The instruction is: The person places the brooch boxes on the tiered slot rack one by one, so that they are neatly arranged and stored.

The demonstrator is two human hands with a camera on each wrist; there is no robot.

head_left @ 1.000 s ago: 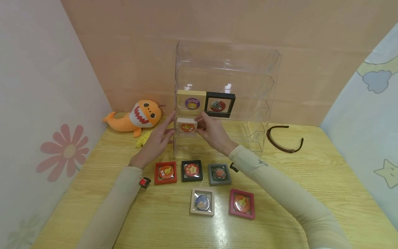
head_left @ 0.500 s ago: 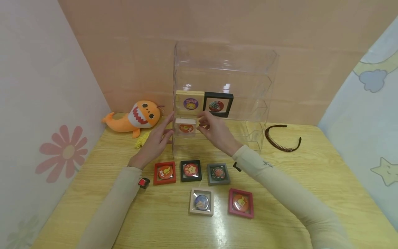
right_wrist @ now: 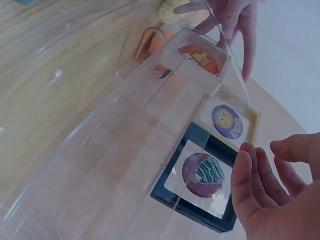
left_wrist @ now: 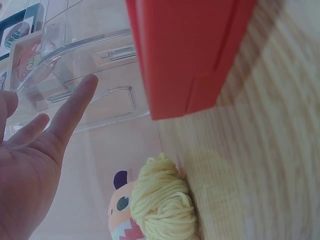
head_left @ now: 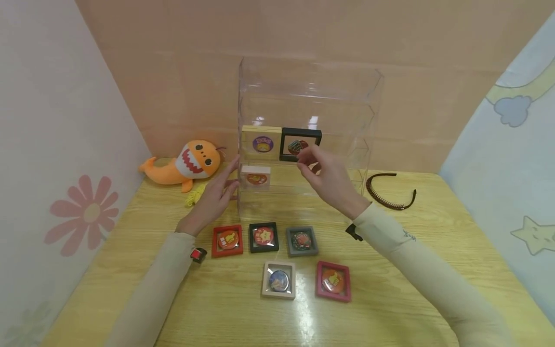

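My left hand (head_left: 212, 200) rests with extended fingers at the left side of a clear acrylic display rack (head_left: 240, 106). My right hand (head_left: 333, 179) hovers in front of the rack with loosely bent fingers and holds nothing. In the head view its fingertips overlap the lower right corner of a black framed badge (head_left: 297, 146). Left of that one stands a pale yellow framed badge (head_left: 262, 144) on the same tier. A white framed badge (head_left: 257, 179) with a thumbs-up design leans in the tier below, close to my left fingertips.
On the table in front lie red (head_left: 227, 240), black (head_left: 263, 236), grey (head_left: 302, 241), cream (head_left: 278, 280) and magenta (head_left: 333, 282) framed badges. An orange shark plush (head_left: 191, 161) and yellow yarn (head_left: 194, 196) sit left of the rack. A dark headband (head_left: 385, 201) lies right.
My right hand has let go of the white framed badge and moved up and right, in front of the black framed one. My left hand stays at the rack's side.
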